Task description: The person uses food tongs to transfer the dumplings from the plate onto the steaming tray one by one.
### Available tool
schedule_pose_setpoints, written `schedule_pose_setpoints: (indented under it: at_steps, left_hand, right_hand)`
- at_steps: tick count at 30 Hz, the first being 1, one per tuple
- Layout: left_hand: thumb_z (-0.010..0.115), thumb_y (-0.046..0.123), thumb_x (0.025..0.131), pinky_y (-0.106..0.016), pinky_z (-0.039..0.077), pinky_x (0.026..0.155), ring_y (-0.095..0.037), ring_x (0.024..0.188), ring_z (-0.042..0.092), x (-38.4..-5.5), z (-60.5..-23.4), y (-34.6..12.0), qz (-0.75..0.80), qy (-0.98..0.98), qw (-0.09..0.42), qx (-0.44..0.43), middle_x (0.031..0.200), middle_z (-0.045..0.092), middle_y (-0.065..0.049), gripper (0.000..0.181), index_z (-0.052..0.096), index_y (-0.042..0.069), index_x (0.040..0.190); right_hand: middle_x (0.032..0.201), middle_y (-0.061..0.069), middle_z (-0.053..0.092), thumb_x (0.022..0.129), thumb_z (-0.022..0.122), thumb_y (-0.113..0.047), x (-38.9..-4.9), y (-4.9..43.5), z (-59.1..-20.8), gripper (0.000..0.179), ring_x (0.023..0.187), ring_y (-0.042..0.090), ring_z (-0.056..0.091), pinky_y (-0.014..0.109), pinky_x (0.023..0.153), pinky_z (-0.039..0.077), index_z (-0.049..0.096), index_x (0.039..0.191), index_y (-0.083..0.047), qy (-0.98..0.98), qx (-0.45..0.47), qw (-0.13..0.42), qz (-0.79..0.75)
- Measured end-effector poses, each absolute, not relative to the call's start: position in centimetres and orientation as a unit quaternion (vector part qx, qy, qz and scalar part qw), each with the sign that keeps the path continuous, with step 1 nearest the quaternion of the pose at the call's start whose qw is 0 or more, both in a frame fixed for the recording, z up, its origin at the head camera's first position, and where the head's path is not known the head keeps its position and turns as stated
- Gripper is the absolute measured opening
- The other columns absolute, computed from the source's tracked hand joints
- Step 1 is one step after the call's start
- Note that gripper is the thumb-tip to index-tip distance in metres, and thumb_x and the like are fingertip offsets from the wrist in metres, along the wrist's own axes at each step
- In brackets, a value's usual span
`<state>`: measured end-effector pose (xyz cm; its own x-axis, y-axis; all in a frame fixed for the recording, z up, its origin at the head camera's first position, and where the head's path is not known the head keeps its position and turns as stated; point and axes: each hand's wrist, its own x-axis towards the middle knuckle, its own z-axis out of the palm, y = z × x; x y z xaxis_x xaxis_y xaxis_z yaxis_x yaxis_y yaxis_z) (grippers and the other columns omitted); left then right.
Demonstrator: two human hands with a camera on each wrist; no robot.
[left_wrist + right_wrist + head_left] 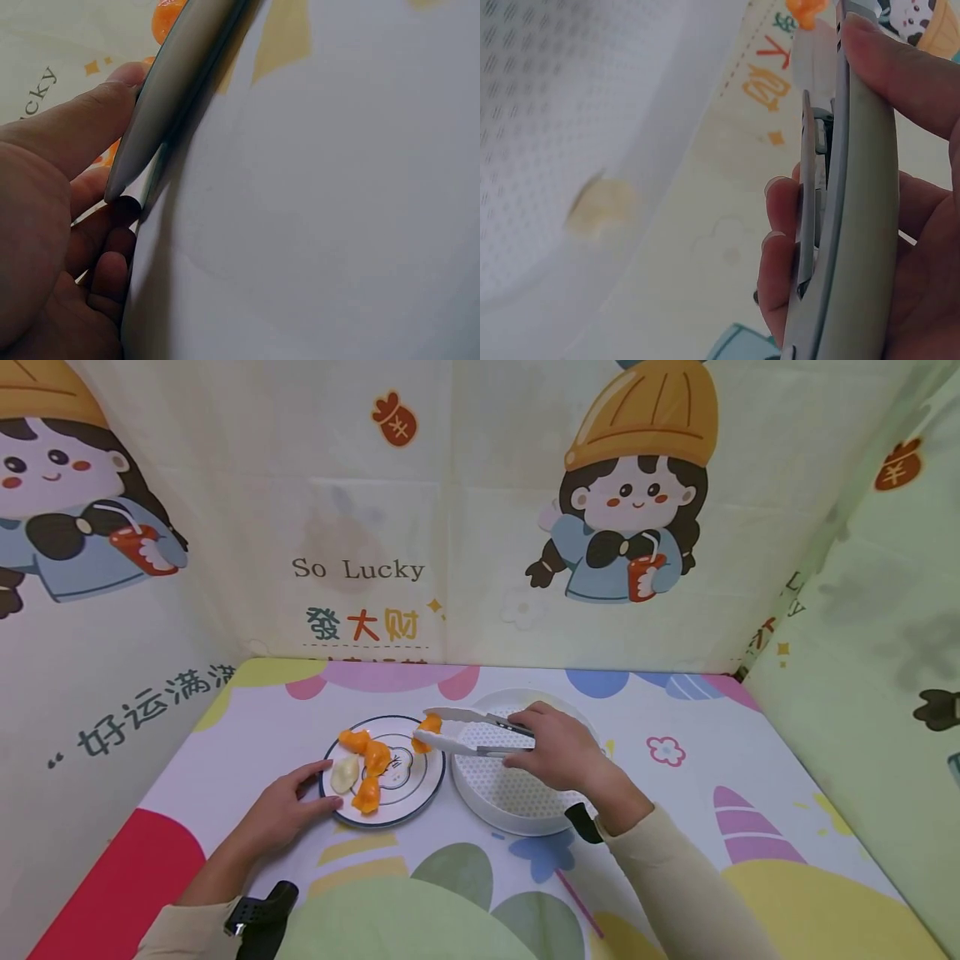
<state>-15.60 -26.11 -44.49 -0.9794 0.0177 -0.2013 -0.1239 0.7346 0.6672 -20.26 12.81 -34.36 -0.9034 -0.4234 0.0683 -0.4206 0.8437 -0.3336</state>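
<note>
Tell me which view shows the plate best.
The head view: nearly the whole plate shows, from above. The left wrist view catches only part, edge-on; the right wrist view shows none.

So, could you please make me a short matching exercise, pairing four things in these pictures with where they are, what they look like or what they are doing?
Column one
1. left hand
2. right hand
3. tray
4. pale piece

Column two
A. gripping the tongs
B. lying beside orange pieces
C. holding the rim of the plate
D. round and white, with a dotted base

Right pairs: 1-C, 2-A, 3-D, 4-B
</note>
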Motion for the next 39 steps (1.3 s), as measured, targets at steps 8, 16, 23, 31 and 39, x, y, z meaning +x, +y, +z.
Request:
schedule_pose_setpoints:
  at_steps: [8,16,23,31,39]
  left_hand:
    - [0.074,0.052,0.086,-0.063,0.032,0.11,-0.052,0.138,0.03,-15.5,-44.6,-26.0,0.364,0.926,0.097,-0.034,0.152,0.033,-0.034,0.087,0.04,0.005,0.152]
    - [0.074,0.052,0.086,-0.063,0.032,0.109,-0.052,0.138,0.031,-15.5,-44.6,-26.0,0.358,0.928,0.098,-0.037,0.151,0.034,-0.033,0.087,0.041,0.005,0.152]
    - [0.074,0.052,0.086,-0.063,0.033,0.109,-0.052,0.138,0.031,-15.4,-44.6,-25.9,0.36,0.927,0.096,-0.038,0.151,0.033,-0.034,0.087,0.041,0.005,0.152]
    - [0.074,0.052,0.086,-0.062,0.032,0.109,-0.052,0.138,0.031,-15.5,-44.7,-26.0,0.362,0.927,0.09,-0.03,0.151,0.034,-0.034,0.088,0.041,0.005,0.151]
    - [0.074,0.053,0.086,-0.063,0.032,0.11,-0.052,0.138,0.031,-15.5,-44.9,-26.1,0.36,0.928,0.093,-0.034,0.152,0.033,-0.033,0.087,0.041,0.006,0.151]
  right_hand:
    - [0.126,0.014,0.061,0.085,0.079,-0.035,-20.4,16.6,-34.1,0.06,0.107,0.032,0.059,0.051,0.088,0.053,0.062,0.134,-0.006,0.969,-0.173,-0.013,-0.177]
    - [0.13,0.021,0.058,0.086,0.078,-0.034,-21.0,19.3,-35.0,0.062,0.108,0.038,0.057,0.055,0.087,0.052,0.06,0.136,-0.002,0.977,-0.137,-0.012,-0.164]
    - [0.13,0.022,0.057,0.087,0.077,-0.033,-21.6,20.2,-35.8,0.062,0.11,0.039,0.057,0.057,0.091,0.051,0.059,0.137,-0.001,0.981,-0.116,-0.004,-0.153]
    - [0.13,0.023,0.057,0.087,0.077,-0.034,-22.5,20.4,-36.9,0.064,0.111,0.039,0.057,0.057,0.092,0.05,0.058,0.137,0.0,0.984,-0.097,0.004,-0.148]
    - [0.133,0.025,0.055,0.086,0.078,-0.034,-22.8,20.2,-37.8,0.065,0.115,0.042,0.057,0.058,0.094,0.05,0.057,0.137,0.001,0.987,-0.083,0.0,-0.141]
